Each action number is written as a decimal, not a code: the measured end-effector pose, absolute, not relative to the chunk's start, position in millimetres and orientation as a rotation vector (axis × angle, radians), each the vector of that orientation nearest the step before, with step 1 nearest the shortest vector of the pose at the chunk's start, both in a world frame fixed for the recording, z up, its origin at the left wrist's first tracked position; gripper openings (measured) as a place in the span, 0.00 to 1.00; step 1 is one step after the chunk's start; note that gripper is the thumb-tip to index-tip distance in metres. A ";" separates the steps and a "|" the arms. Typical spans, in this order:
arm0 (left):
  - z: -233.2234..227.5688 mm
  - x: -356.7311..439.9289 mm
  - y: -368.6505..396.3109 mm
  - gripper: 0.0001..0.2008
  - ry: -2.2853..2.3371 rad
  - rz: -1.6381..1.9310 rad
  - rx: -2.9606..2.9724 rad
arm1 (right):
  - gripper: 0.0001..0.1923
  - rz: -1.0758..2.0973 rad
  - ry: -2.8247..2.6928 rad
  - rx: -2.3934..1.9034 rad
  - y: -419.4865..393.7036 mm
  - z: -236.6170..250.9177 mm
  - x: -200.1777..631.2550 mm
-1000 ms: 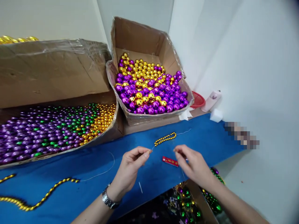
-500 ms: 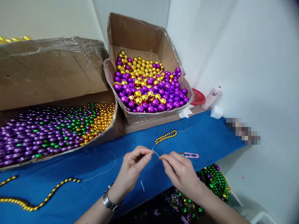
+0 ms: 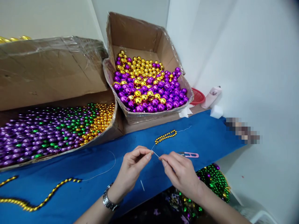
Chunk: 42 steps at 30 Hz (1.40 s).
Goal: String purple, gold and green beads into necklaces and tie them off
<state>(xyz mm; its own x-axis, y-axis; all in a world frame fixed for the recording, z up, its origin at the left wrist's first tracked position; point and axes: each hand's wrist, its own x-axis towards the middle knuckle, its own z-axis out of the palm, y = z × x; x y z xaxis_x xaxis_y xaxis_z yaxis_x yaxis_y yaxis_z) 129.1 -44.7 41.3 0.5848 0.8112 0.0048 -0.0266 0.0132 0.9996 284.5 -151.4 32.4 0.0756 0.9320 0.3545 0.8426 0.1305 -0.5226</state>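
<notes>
My left hand (image 3: 135,166), wearing a metal watch on the wrist, pinches a thin thread (image 3: 153,147) between thumb and forefinger. That thread runs up to a short doubled strand of small gold beads (image 3: 166,137) on the blue cloth. A thin white stick-like piece (image 3: 156,154) spans the gap between both hands; whether it is a needle or taut thread I cannot tell. Its lower end is pinched by my right hand (image 3: 181,171). Pink-handled thread snips (image 3: 191,155) lie just beyond my right hand, partly hidden. Below my left hand rests another thin white stick (image 3: 142,185).
Blue cloth (image 3: 93,168) covers the table. A longer gold bead strand (image 3: 50,194) with loose thread lies left. Behind stand cardboard boxes (image 3: 151,118) of purple, gold and green beads. A red basket (image 3: 198,96) is at back right; green beads (image 3: 215,180) sit below the table edge.
</notes>
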 end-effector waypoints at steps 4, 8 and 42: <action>41.7 129.0 -44.8 0.03 0.716 0.744 1.413 | 0.10 0.175 -1.773 -1.715 -150.5 31.7 284.6; 41.6 128.6 -44.6 0.04 0.707 0.736 1.423 | 0.11 0.155 -1.772 -1.712 -149.8 31.4 284.7; 41.4 153.2 -40.4 0.06 0.622 0.652 0.587 | 0.11 0.704 -1.210 -1.284 -127.8 24.6 258.6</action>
<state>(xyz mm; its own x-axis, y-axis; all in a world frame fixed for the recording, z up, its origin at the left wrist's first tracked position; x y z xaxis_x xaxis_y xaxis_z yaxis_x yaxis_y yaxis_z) 153.2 -40.4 41.4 0.6313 0.6994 -0.3351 -0.3680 0.6505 0.6644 258.6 -127.8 24.6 0.2812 0.9205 0.2713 0.2191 0.2137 -0.9520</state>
